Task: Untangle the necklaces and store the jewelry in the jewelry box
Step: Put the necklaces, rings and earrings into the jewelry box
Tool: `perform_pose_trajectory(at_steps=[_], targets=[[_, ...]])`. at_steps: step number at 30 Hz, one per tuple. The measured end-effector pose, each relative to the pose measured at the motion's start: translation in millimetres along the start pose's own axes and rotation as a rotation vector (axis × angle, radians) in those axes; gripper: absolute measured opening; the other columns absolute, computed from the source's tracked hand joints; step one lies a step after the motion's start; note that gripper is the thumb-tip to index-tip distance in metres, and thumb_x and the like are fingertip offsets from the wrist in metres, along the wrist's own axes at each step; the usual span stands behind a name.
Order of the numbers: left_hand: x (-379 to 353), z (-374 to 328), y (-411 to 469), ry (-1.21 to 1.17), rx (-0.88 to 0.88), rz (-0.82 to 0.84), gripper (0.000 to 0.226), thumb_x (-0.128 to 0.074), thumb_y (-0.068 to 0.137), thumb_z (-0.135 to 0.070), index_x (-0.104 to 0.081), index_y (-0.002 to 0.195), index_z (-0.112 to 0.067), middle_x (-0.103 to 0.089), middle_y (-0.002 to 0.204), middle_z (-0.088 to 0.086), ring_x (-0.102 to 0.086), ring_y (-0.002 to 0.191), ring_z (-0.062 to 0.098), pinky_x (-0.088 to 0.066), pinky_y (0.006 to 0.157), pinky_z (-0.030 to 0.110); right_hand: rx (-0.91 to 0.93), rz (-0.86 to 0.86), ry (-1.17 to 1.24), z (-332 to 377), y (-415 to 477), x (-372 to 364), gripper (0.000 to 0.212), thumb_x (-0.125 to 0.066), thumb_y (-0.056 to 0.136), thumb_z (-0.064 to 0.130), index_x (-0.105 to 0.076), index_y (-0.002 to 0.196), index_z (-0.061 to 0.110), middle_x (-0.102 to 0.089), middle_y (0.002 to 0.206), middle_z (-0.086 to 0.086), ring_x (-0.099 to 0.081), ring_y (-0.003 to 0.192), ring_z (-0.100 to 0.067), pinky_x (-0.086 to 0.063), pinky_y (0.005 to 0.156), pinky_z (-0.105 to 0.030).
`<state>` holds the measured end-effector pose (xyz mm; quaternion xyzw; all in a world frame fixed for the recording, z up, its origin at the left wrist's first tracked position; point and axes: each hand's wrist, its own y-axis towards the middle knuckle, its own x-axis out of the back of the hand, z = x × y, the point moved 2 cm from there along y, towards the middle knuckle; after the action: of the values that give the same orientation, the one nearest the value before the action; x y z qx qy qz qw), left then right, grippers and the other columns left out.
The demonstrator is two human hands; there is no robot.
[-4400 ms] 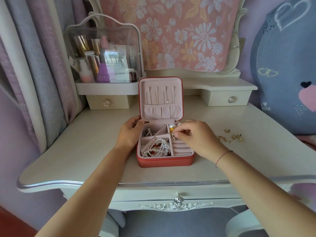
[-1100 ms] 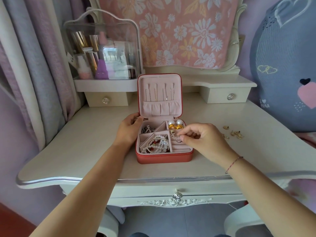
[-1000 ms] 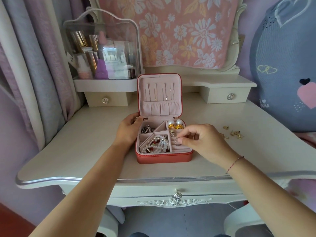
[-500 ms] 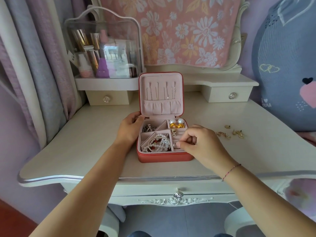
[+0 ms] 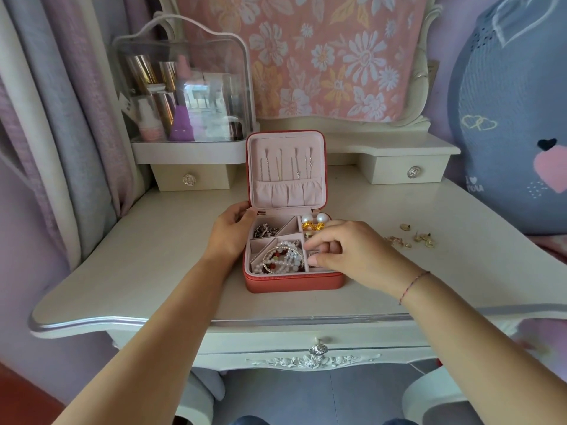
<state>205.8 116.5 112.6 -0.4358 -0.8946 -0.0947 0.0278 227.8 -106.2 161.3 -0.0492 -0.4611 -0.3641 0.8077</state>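
A red jewelry box with a pink lining stands open on the white dressing table. Thin necklaces hang in its upright lid. Pearl bracelets fill the front left compartment, silver pieces the back left, pearl and gold earrings the back right. My left hand holds the box's left side. My right hand reaches over the ring rolls at the front right, pinching a small silver ring with thumb and fingers.
Several small gold earrings lie loose on the table to the right of the box. A clear cosmetics case stands on the raised shelf at the back left. Small drawers sit at the back; a big plush cushion leans at the right.
My right hand has moved from the back right compartment down to the ring rolls at the front right with a small piece. My left hand has stayed on the box.
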Motion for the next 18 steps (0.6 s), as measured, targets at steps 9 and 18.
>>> perform_pose_trajectory(at_steps=[9, 18], targets=[[1, 1, 2, -0.001, -0.004, 0.002, 0.015, -0.057, 0.095, -0.022, -0.071, 0.097, -0.028, -0.074, 0.1, 0.007, -0.067, 0.101, 0.029, -0.05, 0.097, 0.048, 0.016, -0.056, 0.086, 3, -1, 1, 0.007, -0.077, 0.078, 0.011, -0.076, 0.078, 0.018, -0.057, 0.063, 0.015, -0.051, 0.061, 0.004, -0.038, 0.059, -0.009], [1, 0, 0, 0.003, -0.002, 0.014, 0.025, -0.06, 0.088, -0.03, -0.07, 0.109, -0.02, -0.074, 0.099, -0.001, -0.068, 0.101, 0.022, -0.05, 0.098, 0.047, 0.029, -0.131, 0.145, -8, -7, -11, 0.01, -0.081, 0.073, 0.011, -0.075, 0.072, 0.019, -0.059, 0.076, 0.008, -0.053, 0.068, -0.004, -0.039, 0.061, -0.017]])
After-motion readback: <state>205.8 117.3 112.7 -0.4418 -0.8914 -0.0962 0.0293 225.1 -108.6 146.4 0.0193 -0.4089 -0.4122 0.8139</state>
